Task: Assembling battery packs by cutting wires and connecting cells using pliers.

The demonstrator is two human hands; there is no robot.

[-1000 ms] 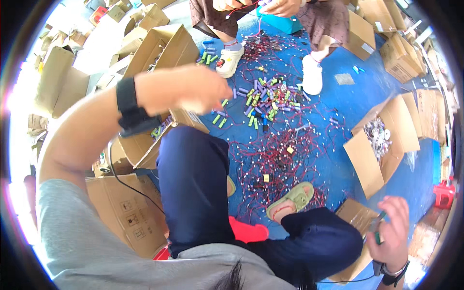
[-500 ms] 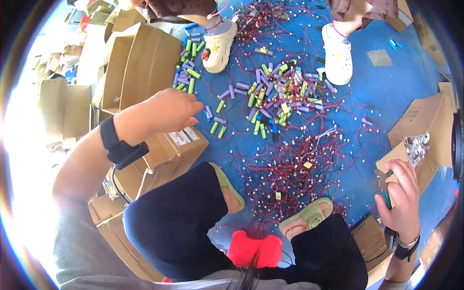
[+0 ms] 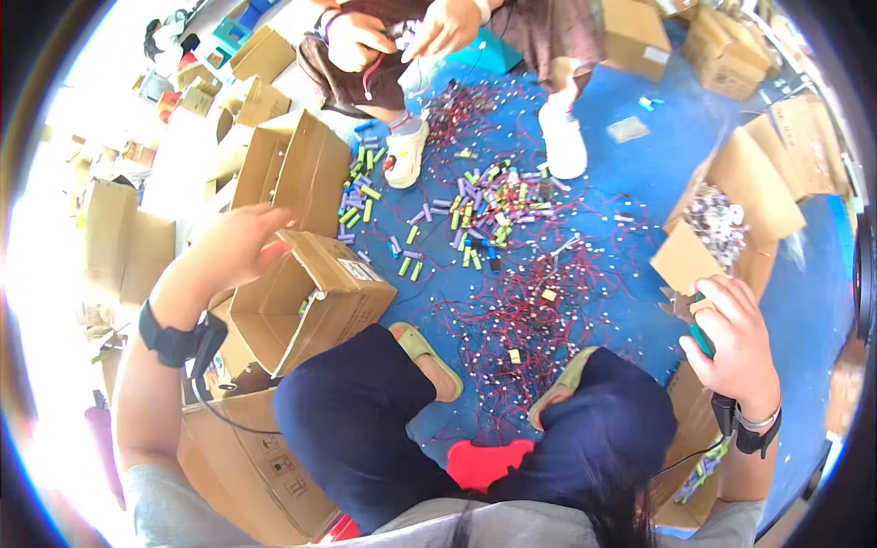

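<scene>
My left hand (image 3: 230,254) is raised above an open cardboard box (image 3: 343,297), with thumb and fingers apart and nothing visible in it. At the right, my right hand (image 3: 735,345) is closed around a green-handled tool (image 3: 702,340); the tool's working end is not clearly visible. Next to that hand stands an open box (image 3: 681,260) holding white and silvery small pieces. On the blue floor between, purple and green cylindrical battery cells (image 3: 475,215) lie in a loose pile. Nearer my feet spreads a tangle of red wires (image 3: 525,315) with small white connectors.
Across from me a person's hands (image 3: 402,36) hold a purple cell with a red wire. Cardboard boxes (image 3: 301,173) crowd the left side, with more at the back right. A red stool (image 3: 484,461) shows between my knees. Green and purple cells sit in a box (image 3: 702,470) at lower right.
My left hand has drawn back from over the floor cells to above the open box at left. The view has tilted up, showing the other person's hands. My right hand keeps the green-handled tool.
</scene>
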